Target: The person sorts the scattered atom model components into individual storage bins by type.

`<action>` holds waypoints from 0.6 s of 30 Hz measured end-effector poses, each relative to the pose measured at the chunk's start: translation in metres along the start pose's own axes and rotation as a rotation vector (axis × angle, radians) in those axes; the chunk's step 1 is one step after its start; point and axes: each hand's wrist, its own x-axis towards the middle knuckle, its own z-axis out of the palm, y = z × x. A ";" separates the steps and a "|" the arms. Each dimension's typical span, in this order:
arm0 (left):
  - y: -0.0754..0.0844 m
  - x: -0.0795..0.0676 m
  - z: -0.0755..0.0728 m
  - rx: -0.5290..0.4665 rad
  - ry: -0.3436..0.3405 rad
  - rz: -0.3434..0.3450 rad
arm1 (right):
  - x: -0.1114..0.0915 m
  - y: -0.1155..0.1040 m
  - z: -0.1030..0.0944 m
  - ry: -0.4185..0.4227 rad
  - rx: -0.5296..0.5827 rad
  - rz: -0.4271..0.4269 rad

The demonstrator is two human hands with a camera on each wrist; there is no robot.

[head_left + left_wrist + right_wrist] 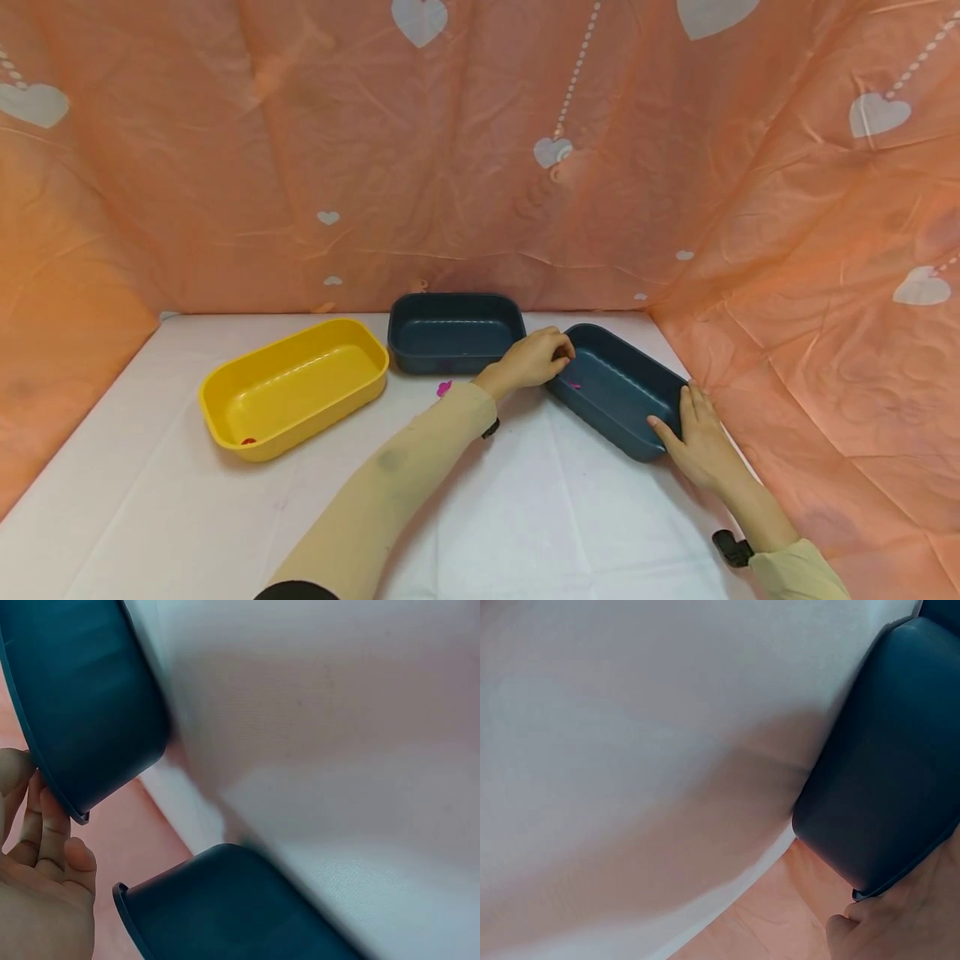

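Observation:
A dark blue tray (pixel 618 387) stands at the right, set at a slant. At its left end my left hand (pixel 531 358) has its fingers curled at the rim; the left wrist view shows the fingertips against the rim of the blue tray (pixel 86 697). My right hand (pixel 701 437) grips the near right end, thumb over the inner side and fingers outside. The right wrist view shows that hand (pixel 900 919) at the rim of the tray (pixel 885 765), partly cut off. A small pink piece (pixel 574 385) lies in this tray near the left hand.
A second dark blue tray (pixel 457 365) stands at the back middle, left of the left hand. A yellow tray (pixel 300 429) at the left holds a small red piece (pixel 249 441). One pink piece (pixel 444 388) lies on the white cloth beside the left forearm. Orange curtains hang behind and at the sides.

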 end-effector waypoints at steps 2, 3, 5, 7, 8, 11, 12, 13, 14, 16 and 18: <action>0.000 -0.001 0.000 0.001 0.003 0.003 | 0.000 0.000 0.000 0.004 -0.001 -0.002; 0.000 -0.002 -0.001 0.003 0.005 0.005 | -0.001 -0.001 0.000 0.004 0.000 -0.002; -0.001 -0.004 -0.002 0.005 0.011 0.006 | 0.000 -0.002 -0.001 0.001 0.004 -0.003; -0.001 -0.007 -0.003 0.007 0.016 0.008 | 0.000 -0.003 -0.001 -0.001 0.007 -0.002; 0.000 -0.008 -0.003 0.002 0.020 0.010 | 0.000 -0.003 -0.001 -0.002 0.007 -0.002; 0.001 -0.013 -0.006 -0.016 0.030 0.013 | 0.000 -0.003 -0.001 -0.001 0.003 -0.003; 0.002 -0.015 -0.007 -0.022 0.033 0.013 | 0.000 -0.003 -0.001 0.000 0.001 -0.005; 0.003 -0.016 -0.008 -0.032 0.035 0.013 | -0.001 -0.003 -0.001 0.001 0.001 -0.006; 0.003 -0.018 -0.009 -0.036 0.037 0.011 | -0.001 -0.003 -0.001 0.002 0.000 -0.007; 0.004 -0.022 -0.010 -0.046 0.039 0.012 | -0.001 -0.002 0.000 0.000 0.002 -0.006; 0.004 -0.025 -0.012 -0.057 0.043 0.017 | -0.001 -0.002 0.000 -0.002 0.000 -0.004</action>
